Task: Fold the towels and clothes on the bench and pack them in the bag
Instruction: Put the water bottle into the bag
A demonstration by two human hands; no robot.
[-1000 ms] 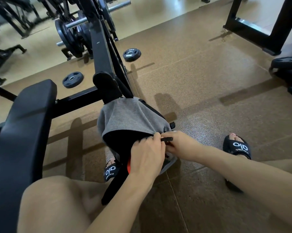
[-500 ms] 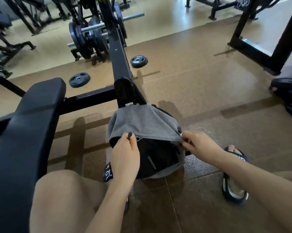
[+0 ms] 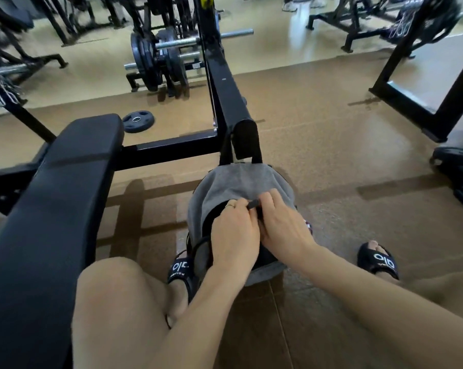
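Observation:
A grey bag with black trim (image 3: 235, 182) stands on the floor between my feet, against the black frame of the bench. My left hand (image 3: 234, 233) grips the bag's black upper edge at the opening. Right beside it, my right hand (image 3: 283, 222) pinches a small black zipper pull (image 3: 253, 204) at the top of the bag. The two hands touch each other and hide the opening and what lies inside. The black padded bench (image 3: 52, 209) runs along my left side, with no towels or clothes showing on its visible part.
Black bench frame bars (image 3: 171, 147) cross just behind the bag. A weight plate (image 3: 138, 121) lies on the floor beyond, with a loaded plate rack (image 3: 158, 62) farther back. A dark bag (image 3: 459, 174) sits at the right edge. My feet wear black slides (image 3: 378, 262).
My hands, spread apart at the two sides of the bag's opening half a second ago, have come together at the top middle. The right hand now pinches the zipper pull.

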